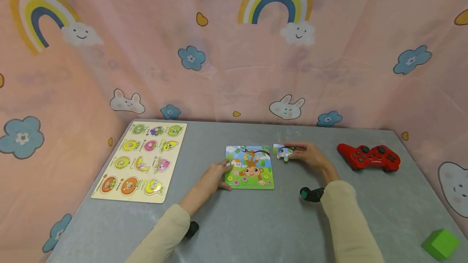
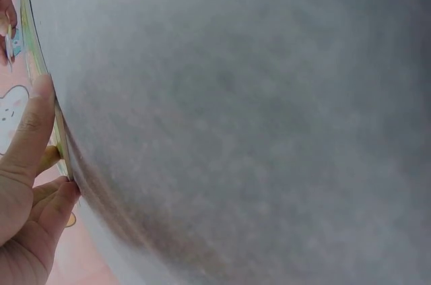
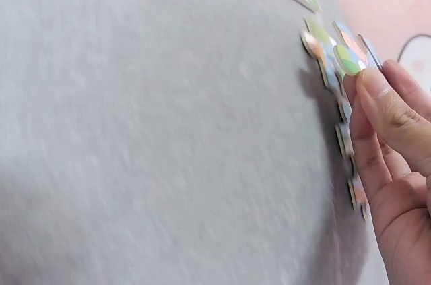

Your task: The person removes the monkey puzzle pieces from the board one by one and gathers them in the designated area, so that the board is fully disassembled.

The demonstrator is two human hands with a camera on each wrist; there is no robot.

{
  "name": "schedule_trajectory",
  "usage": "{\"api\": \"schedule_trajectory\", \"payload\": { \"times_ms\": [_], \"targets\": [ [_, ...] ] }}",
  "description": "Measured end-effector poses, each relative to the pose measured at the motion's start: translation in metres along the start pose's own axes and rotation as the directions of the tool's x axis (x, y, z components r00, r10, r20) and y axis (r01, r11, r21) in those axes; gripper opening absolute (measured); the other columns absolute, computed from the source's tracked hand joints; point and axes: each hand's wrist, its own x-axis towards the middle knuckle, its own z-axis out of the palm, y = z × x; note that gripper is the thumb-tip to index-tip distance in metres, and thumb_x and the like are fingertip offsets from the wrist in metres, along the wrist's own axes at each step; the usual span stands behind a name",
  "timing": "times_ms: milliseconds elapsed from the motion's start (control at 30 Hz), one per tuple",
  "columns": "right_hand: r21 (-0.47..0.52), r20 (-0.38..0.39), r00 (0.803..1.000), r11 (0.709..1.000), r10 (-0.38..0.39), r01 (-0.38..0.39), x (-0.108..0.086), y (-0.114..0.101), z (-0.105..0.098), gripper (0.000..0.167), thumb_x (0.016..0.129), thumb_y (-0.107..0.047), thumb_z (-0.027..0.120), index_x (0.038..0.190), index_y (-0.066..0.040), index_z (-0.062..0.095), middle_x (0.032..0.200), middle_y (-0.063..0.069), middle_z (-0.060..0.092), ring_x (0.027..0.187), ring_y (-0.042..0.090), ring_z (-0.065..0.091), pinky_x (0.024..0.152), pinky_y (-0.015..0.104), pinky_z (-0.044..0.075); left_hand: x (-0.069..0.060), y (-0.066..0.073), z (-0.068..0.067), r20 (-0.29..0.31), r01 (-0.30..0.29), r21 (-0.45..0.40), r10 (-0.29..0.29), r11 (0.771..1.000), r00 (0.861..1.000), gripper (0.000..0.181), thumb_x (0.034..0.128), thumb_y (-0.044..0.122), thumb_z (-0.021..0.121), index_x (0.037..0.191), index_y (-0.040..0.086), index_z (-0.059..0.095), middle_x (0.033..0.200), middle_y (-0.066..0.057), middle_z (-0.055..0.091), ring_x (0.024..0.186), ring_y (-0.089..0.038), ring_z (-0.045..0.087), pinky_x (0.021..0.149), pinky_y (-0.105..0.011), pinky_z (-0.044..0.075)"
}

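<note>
A jigsaw puzzle (image 1: 252,173) with a monkey picture lies flat at the middle of the grey table. My left hand (image 1: 210,180) holds its left side, with one finger on the left edge and the thumb by the near left corner. In the left wrist view the left hand (image 2: 34,184) grips the thin board edge (image 2: 64,140). Just right of the puzzle, my right hand (image 1: 308,157) pinches a jigsaw piece (image 1: 283,152). The right wrist view shows this piece (image 3: 350,59) between thumb and finger, with more jigsaw pieces (image 3: 343,138) beside and below the hand, partly hidden.
A cream fruit-picture board (image 1: 120,180) lies on the left. At the right are a red game controller (image 1: 369,157) and, by the near corner, a green block (image 1: 440,244). A pink patterned cloth (image 1: 234,72) hangs behind the table.
</note>
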Motion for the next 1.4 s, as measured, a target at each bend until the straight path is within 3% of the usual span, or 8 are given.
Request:
{"api": "schedule_trajectory", "payload": {
  "times_ms": [200, 433, 600, 867, 1400],
  "targets": [
    [-0.053, 0.004, 0.999, 0.998, -0.043, 0.043, -0.010, 0.008, -0.020, 0.048, 0.092, -0.014, 0.066, 0.135, 0.002, 0.053, 0.141, 0.024, 0.045, 0.122, 0.036, 0.047, 0.105, 0.054, 0.034, -0.001, 0.000, -0.001, 0.003, 0.003, -0.004, -0.003, 1.000, 1.000, 0.073, 0.0654, 0.017, 0.084, 0.129, -0.007, 0.056, 0.140, -0.027, 0.044, 0.123, -0.045, 0.047, 0.099, -0.044, 0.044],
    [-0.046, -0.014, 0.999, 0.998, 0.042, -0.042, -0.027, 0.017, -0.045, 0.051, 0.094, -0.021, 0.062, 0.139, -0.001, 0.049, 0.146, 0.025, 0.038, 0.132, 0.041, 0.035, 0.108, 0.059, 0.026, -0.001, 0.000, -0.001, -0.011, -0.018, 0.006, 0.018, 1.000, 1.000, 0.073, 0.0642, 0.018, 0.084, 0.127, -0.009, 0.056, 0.138, -0.029, 0.046, 0.120, -0.046, 0.050, 0.096, -0.044, 0.046],
    [-0.095, -0.022, 0.999, 0.994, 0.050, -0.051, -0.034, 0.024, -0.056, 0.051, 0.095, -0.021, 0.061, 0.140, 0.000, 0.047, 0.146, 0.026, 0.038, 0.131, 0.042, 0.036, 0.107, 0.059, 0.027, -0.002, 0.001, -0.002, -0.014, -0.019, 0.010, 0.019, 1.000, 1.000, 0.074, 0.0642, 0.018, 0.083, 0.128, -0.008, 0.056, 0.139, -0.028, 0.046, 0.120, -0.047, 0.049, 0.096, -0.045, 0.046],
    [-0.123, -0.002, 0.997, 0.990, 0.073, -0.073, -0.038, 0.024, -0.066, 0.049, 0.096, -0.015, 0.059, 0.139, 0.004, 0.045, 0.145, 0.029, 0.037, 0.132, 0.044, 0.034, 0.105, 0.059, 0.030, -0.002, 0.002, -0.002, -0.005, -0.002, 0.017, 0.002, 1.000, 1.000, 0.073, 0.0657, 0.019, 0.083, 0.129, -0.007, 0.056, 0.139, -0.027, 0.045, 0.121, -0.046, 0.049, 0.096, -0.044, 0.046],
    [-0.310, 0.014, 0.998, 0.949, 0.064, -0.057, -0.028, 0.013, -0.072, 0.048, 0.089, -0.004, 0.066, 0.133, 0.008, 0.050, 0.136, 0.033, 0.043, 0.123, 0.046, 0.045, 0.095, 0.053, 0.043, -0.001, 0.003, -0.002, -0.014, 0.001, 0.014, -0.001, 1.000, 1.000, 0.074, 0.0641, 0.019, 0.083, 0.127, -0.008, 0.056, 0.138, -0.029, 0.046, 0.121, -0.045, 0.049, 0.096, -0.043, 0.046]
  ]
}}
